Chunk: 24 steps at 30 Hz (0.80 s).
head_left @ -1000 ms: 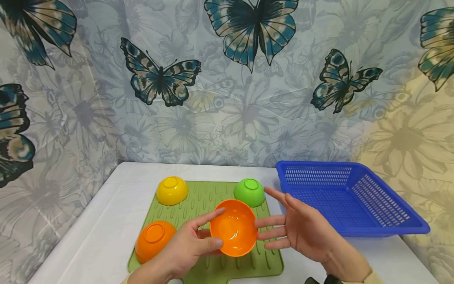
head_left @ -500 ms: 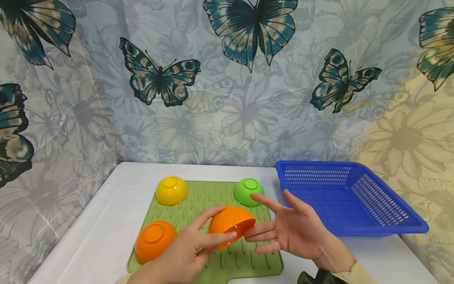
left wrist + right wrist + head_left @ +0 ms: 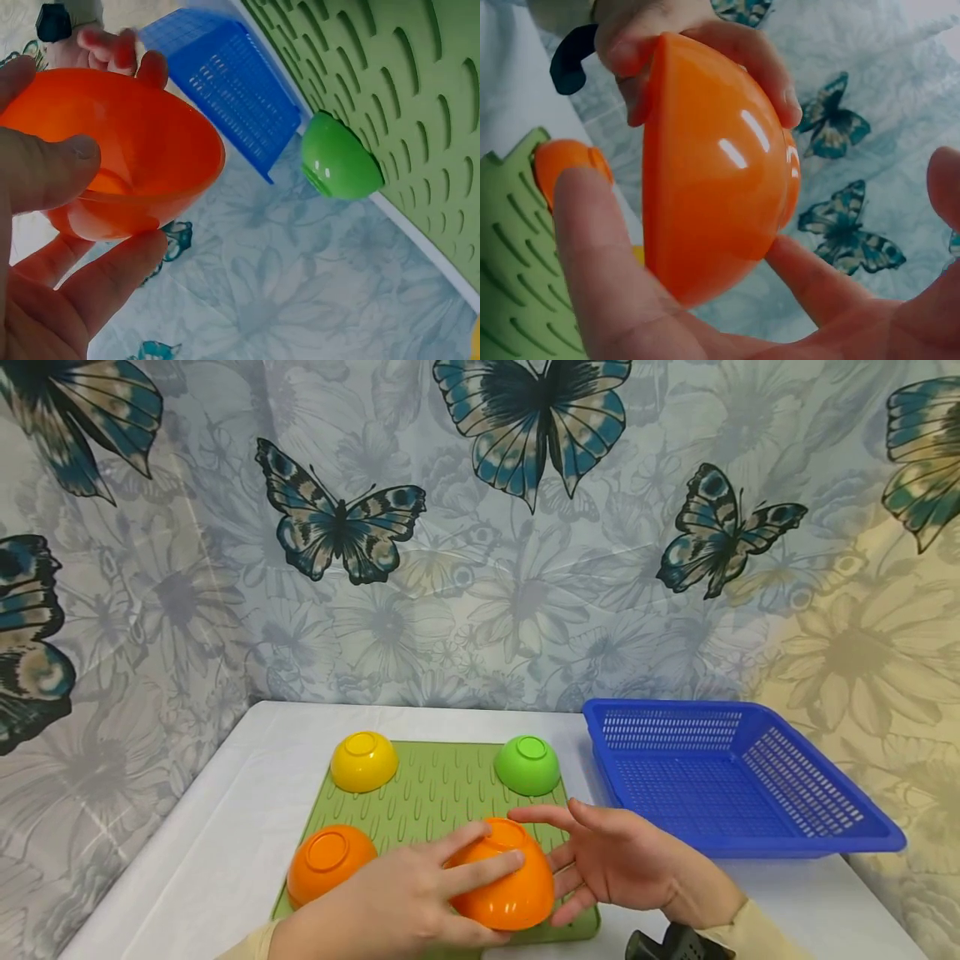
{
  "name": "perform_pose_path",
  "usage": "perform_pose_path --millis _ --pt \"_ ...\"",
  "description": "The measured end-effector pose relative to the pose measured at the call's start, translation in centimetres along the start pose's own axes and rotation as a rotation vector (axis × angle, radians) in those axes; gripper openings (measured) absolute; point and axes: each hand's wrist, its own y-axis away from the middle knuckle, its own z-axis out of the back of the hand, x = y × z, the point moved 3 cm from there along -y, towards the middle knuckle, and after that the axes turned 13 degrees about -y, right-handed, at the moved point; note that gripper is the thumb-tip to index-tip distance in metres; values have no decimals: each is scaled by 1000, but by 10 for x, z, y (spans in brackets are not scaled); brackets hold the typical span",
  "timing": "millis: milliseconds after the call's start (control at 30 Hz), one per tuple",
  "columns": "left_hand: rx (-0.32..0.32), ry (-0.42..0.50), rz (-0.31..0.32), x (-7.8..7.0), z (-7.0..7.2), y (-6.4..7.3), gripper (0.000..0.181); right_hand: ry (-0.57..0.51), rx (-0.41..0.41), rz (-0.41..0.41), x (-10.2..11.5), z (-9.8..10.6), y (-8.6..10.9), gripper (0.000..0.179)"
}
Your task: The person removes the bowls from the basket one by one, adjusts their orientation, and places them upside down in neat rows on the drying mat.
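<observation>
My left hand [image 3: 408, 893] holds an orange bowl [image 3: 521, 893], bottom up and tilted, above the front of the green ridged mat [image 3: 442, 772]. In the left wrist view, the thumb lies inside the rim of that orange bowl [image 3: 157, 142] and fingers support it from outside. My right hand [image 3: 626, 864] stands at the bowl's right side, palm facing it, fingers extended. In the right wrist view, its fingers [image 3: 600, 232] lie against or very near the bowl's wall; firm contact cannot be told. A second orange bowl [image 3: 327, 864] lies upside down on the mat, left of my left hand.
A yellow bowl [image 3: 364, 762] and a green bowl [image 3: 527, 767] sit upside down at the mat's back corners. A blue perforated basket [image 3: 750, 846] stands at the right on the white-covered table [image 3: 202, 827]. Butterfly-patterned cloth [image 3: 480, 610] hangs behind.
My left hand has turned the orange bowl from its inside facing me to bottom up, lowering it slightly. The right hand has dipped and stays beside it. The other bowls have not moved.
</observation>
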Motion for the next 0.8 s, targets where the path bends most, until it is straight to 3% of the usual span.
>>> perform_pose_path --millis 267,567,700,767,800 --pt "62 -200 -134 -6 -5 -7 27 60 -103 -2 -3 -1 -5 46" --pt "138 -286 -156 -9 -8 -10 28 118 -310 15 -7 -2 -9 38" --pt "150 -197 -124 -7 -11 -11 23 146 -385 60 -9 -2 -9 40" --pt "114 -62 -57 -5 -13 -11 27 186 -431 96 -9 -1 -9 42" --pt "104 42 11 -3 -14 -11 32 212 -456 114 -8 0 -9 42"
